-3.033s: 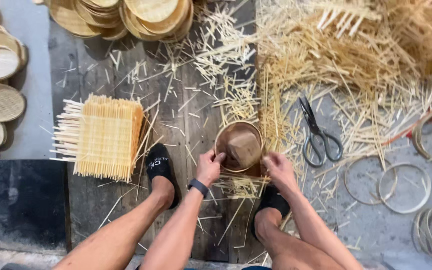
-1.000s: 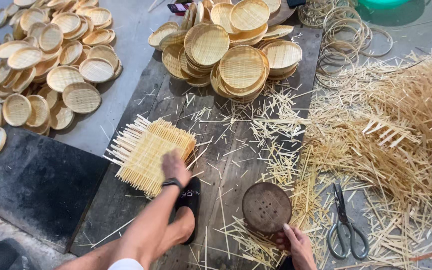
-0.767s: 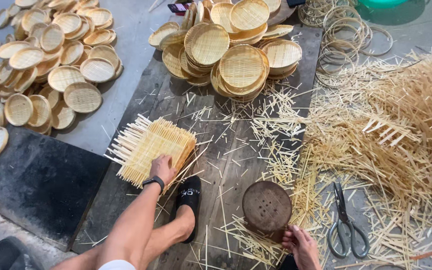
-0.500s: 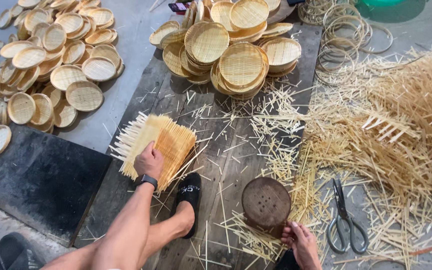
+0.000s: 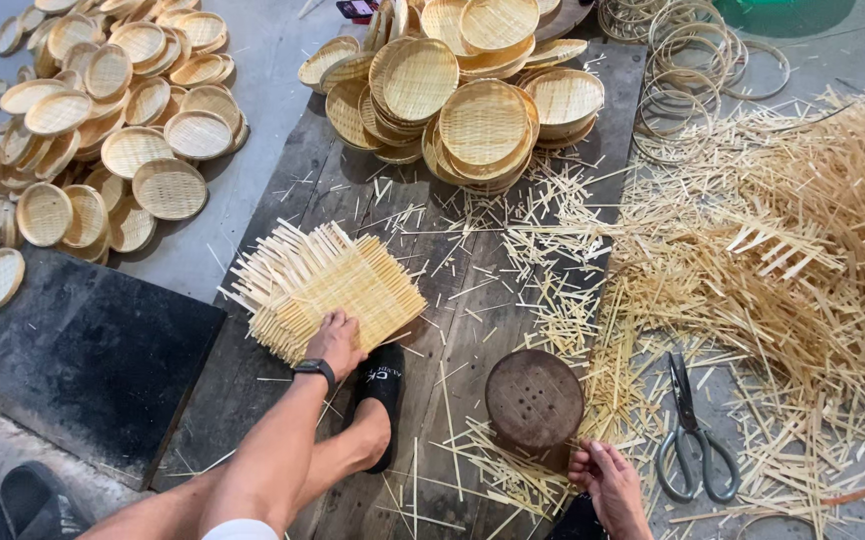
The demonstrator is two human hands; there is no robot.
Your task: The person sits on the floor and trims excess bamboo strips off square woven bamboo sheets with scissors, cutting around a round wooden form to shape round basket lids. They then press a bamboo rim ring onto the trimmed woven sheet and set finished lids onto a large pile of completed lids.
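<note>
Near centre on plank floor (image 5: pixel 283 200): left hand (image 5: pixel 334 340) fingers closed on near edge of woven bamboo mat stack (image 5: pixel 323 285). Light, springy, loose ends brittle; best pinched at woven body. Right hand (image 5: pixel 608 480) half curled, touching round dark mould (image 5: pixel 534 397), gripping nothing; scissors (image 5: pixel 691 430) just right.

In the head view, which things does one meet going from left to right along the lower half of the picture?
Black mat → woven mats stack under the left hand → round brown mould → right hand → scissors.
</note>
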